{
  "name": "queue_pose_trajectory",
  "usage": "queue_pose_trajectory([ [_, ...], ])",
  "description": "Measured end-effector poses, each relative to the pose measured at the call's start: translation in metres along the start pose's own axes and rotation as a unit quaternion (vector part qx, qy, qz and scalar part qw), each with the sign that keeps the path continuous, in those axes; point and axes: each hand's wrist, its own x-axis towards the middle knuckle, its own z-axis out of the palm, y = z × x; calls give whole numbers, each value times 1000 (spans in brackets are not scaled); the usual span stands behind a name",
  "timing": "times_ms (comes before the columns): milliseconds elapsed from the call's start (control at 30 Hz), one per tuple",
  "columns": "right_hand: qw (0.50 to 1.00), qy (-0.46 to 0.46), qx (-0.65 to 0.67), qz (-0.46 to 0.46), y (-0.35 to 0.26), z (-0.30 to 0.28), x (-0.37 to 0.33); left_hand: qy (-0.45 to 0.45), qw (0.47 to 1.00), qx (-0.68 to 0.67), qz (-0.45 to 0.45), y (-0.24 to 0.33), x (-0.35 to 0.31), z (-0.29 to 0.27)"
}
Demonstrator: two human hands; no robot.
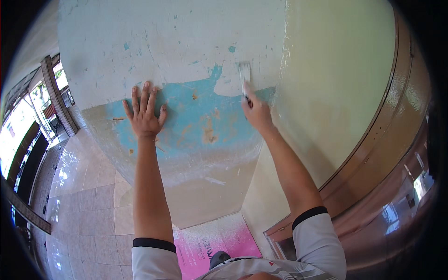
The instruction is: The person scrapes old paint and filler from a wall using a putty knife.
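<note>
My left hand (145, 114) lies flat against the wall with its fingers spread, across the upper edge of a blue patch (186, 116). My right hand (255, 109) is closed round the handle of a scraper (245, 72). Its flat metal blade points upward over the whitish part of the wall (163, 42), right of a torn-looking edge of the blue. Slight blur on the scraper hides whether the blade touches the surface. Brown stains and small blue flecks mark the wall.
A pale green wall (336, 60) meets this one at a corner on the right, with a brown door frame (387, 107) beyond. Below lies a pink sheet (196, 249) sprinkled with white flakes. Shiny floor tiles (93, 210) stretch to the left, past a pillar (57, 93).
</note>
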Motion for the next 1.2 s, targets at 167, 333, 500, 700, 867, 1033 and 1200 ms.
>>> queue_pose_trajectory([
  [167,1000,1,-16,5,23,26,-46,-5,1000,11,3,-1,-1,0],
  [333,997,-25,-28,64,-13,-4,23,18,1000,4,23,-7,-4,-3],
  [500,998,-23,-18,63,8,-2,-1,17,1000,-1,12,2,-2,0],
  [700,998,-24,-25,52,37,29,-47,2,1000,3,8,2,-3,-2],
  [867,999,15,32,41,-2,-8,24,20,1000,0,16,-5,-5,-3],
  [1033,997,63,41,-16,48,29,-36,12,1000,-7,15,4,-1,0],
  [1200,999,4,21,50,42,29,-42,3,1000,4,16,0,-5,0],
])
